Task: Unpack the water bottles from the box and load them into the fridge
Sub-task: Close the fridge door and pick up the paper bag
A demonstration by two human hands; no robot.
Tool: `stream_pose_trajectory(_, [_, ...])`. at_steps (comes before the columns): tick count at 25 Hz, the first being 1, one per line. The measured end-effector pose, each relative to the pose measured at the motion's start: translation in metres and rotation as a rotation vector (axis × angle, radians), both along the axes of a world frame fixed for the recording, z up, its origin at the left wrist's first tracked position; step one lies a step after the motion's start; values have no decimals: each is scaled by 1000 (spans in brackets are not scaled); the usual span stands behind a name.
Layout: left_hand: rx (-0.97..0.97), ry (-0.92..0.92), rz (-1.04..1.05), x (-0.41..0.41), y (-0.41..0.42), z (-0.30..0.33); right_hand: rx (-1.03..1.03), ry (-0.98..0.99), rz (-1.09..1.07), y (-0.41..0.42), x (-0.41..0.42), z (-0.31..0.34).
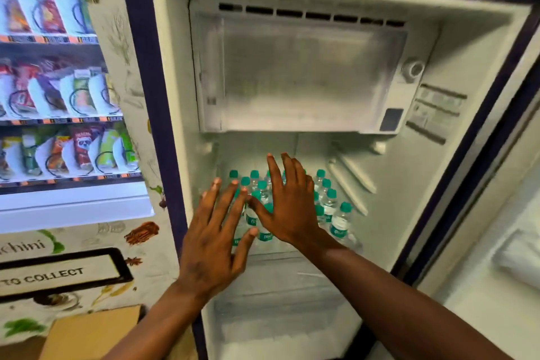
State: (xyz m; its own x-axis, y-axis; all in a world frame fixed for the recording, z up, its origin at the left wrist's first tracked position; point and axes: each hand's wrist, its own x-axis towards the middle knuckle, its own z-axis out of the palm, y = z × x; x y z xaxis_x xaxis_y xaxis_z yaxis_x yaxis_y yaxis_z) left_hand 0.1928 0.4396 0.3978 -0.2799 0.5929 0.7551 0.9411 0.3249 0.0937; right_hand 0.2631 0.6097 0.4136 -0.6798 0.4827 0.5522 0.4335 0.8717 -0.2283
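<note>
Several small water bottles (339,221) with teal caps and teal labels stand upright on a shelf inside the open fridge (455,155). My left hand (214,238) is stretched out in front of the shelf's left side with its fingers spread and straight, holding nothing. My right hand (287,203) reaches over the middle bottles, fingers spread and straight, empty too. Both hands hide some of the bottles. A flap of the cardboard box (93,333) shows at the bottom left, its inside out of sight.
A frosted freezer compartment (301,76) fills the fridge's upper half. Below the bottle shelf lies a clear cover over a drawer (280,313). A snack vending machine (58,90) stands close on the left. The fridge door (508,213) hangs open at the right.
</note>
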Motion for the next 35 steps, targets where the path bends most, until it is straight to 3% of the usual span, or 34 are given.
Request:
stream_pose_trajectory(4, [-113,-129,-72,21,-5,98,-79,-70,-94,-33,38,92])
stream_pose_trajectory(8, [-299,-71,-122,38,-30,190,-81,-108,-146,-67,80,190])
stream_pose_trajectory(15, [-320,-54,-182,80,-86,312,-49,-108,-174,-127,161,311])
stream_pose_trajectory(25, [-323,-8,-201,167,-109,389,-29,-15,-236,-160,273,376])
stream_pose_trajectory(35, [-355,21,-275,316,-95,401,-6,-16,-360,-161,444,382])
